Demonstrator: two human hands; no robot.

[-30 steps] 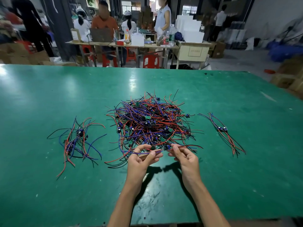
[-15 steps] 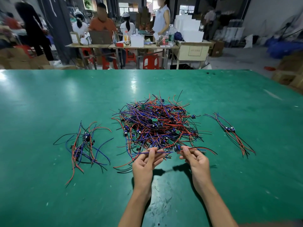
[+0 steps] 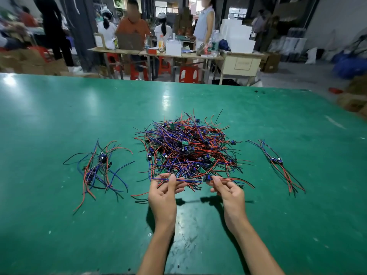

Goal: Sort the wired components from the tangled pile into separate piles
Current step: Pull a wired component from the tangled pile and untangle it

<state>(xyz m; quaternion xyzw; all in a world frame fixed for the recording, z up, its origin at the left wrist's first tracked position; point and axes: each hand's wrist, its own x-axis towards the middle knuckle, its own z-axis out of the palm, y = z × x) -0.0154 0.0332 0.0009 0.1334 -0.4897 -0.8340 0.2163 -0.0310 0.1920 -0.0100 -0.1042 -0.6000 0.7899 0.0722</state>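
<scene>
A tangled pile (image 3: 190, 147) of small circuit boards with red, blue and black wires lies in the middle of the green table (image 3: 59, 120). At its near edge I hold one wired component (image 3: 206, 178) stretched level between both hands. My left hand (image 3: 164, 192) pinches its blue wires. My right hand (image 3: 228, 190) grips it at the small board, with red and black wires trailing off to the right. A sorted pile (image 3: 99, 169) of several components lies to the left. A smaller sorted pile (image 3: 278, 165) lies to the right.
The table's far edge runs across the view above the piles. Beyond it, people sit and stand at a cluttered workbench (image 3: 158, 53) with red stools (image 3: 188, 74). Cardboard boxes (image 3: 351, 100) stand past the table's right edge.
Both hands have drawn apart a little, pulling the held component's wires straighter. The camera has tilted, so the piles sit lower in view.
</scene>
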